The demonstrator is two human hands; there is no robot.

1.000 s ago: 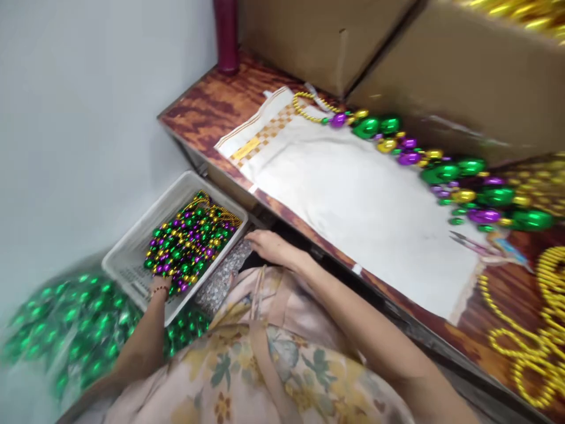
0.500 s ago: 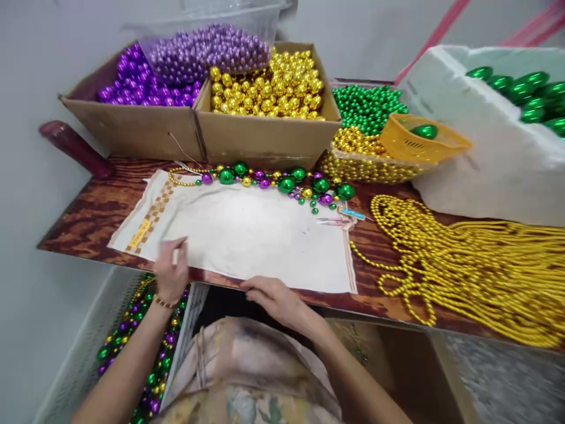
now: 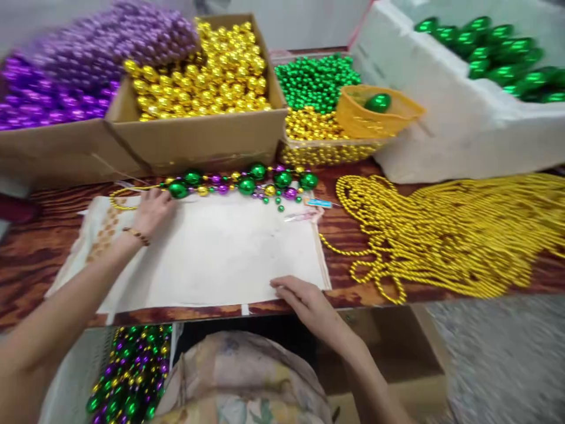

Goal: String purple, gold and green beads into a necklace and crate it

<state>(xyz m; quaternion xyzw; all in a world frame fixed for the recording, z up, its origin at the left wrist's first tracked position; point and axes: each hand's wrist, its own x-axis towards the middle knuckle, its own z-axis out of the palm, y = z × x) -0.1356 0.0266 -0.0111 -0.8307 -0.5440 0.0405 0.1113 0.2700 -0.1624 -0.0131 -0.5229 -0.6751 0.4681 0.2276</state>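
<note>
My left hand is at the left end of a bead necklace of green, purple and gold balls along the back of the white cloth. Its fingers are bent together on the strand and hide a few beads. The strand's thin gold loop lies left of the fingers. My right hand rests near the cloth's front right edge, fingers loosely stretched out, holding nothing. Small snips and a blue-handled tool lie at the necklace's right end.
Behind stand a cardboard box of gold balls, purple balls, and a clear tub with an orange basket. Gold bead strands spread at right beside a white foam box. A crate of finished-looking strands sits below.
My left hand has moved forward from the cloth's front edge to the necklace's left end. My right hand now lies farther right along the cloth's front. The camera view has shifted right.
</note>
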